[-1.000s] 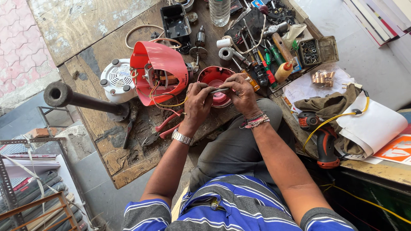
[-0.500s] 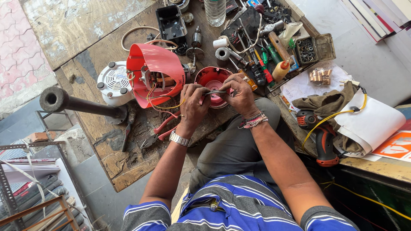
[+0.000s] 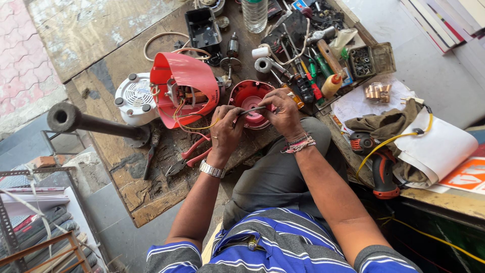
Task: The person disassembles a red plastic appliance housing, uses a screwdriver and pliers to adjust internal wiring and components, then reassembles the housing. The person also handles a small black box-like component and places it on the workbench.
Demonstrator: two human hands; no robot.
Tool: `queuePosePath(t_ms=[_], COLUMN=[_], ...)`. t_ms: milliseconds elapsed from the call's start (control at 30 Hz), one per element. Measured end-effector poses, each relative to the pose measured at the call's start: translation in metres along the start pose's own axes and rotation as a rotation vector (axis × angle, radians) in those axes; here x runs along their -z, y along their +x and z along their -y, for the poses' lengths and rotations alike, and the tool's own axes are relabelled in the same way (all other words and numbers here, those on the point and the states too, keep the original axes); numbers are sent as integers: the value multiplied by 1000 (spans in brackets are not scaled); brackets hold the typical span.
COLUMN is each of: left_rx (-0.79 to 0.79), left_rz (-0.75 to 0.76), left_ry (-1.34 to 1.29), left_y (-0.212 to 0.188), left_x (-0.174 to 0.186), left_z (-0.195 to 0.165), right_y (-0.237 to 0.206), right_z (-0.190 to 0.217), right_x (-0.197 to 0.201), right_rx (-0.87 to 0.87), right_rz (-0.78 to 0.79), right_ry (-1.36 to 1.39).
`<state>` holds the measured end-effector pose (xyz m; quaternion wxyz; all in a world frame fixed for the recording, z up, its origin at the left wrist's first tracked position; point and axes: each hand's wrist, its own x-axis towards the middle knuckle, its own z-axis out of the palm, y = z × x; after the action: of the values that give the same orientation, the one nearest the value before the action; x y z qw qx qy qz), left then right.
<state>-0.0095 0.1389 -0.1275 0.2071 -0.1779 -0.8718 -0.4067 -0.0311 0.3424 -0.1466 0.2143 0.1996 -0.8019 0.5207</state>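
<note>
Both hands meet in the middle of the frame. The left hand pinches one end of a thin grey wire, and the right hand closes its fingertips on the other end, so the wire runs taut and level between them, held up off the table where both eyes and fingers can get at it.

Just behind the knuckles sits a round red plastic cap, close enough to reach without letting go. Left of it, the red plastic appliance housing lies on its side, open end toward the person, with yellow and red leads trailing out toward the hands. A white vented round base lies beside it.

Below, red-handled pliers rest on the worn wooden table. Upper right, a tray of screwdrivers is crowded near the right arm.
</note>
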Motion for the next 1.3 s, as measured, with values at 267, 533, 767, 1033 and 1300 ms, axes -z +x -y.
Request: queuePosePath(t_ms=[267, 533, 767, 1033, 1300], left_rx=[40, 100, 117, 12, -179], left_rz=[-170, -157, -137, -119, -225], left_ry=[-113, -117, -101, -82, -35], left_y=[-2, -5, -1, -3, -29], left_x=[7, 11, 11, 7, -4], left_z=[2, -7, -10, -10, 4], right_y=[3, 2, 4, 0, 2], right_z=[5, 2, 8, 4, -12], right_x=[2, 0, -1, -2, 1], right_rx=[-41, -40, 29, 43, -454], right_rz=[-64, 4, 42, -91, -356], right_ry=[8, 169, 83, -103, 522])
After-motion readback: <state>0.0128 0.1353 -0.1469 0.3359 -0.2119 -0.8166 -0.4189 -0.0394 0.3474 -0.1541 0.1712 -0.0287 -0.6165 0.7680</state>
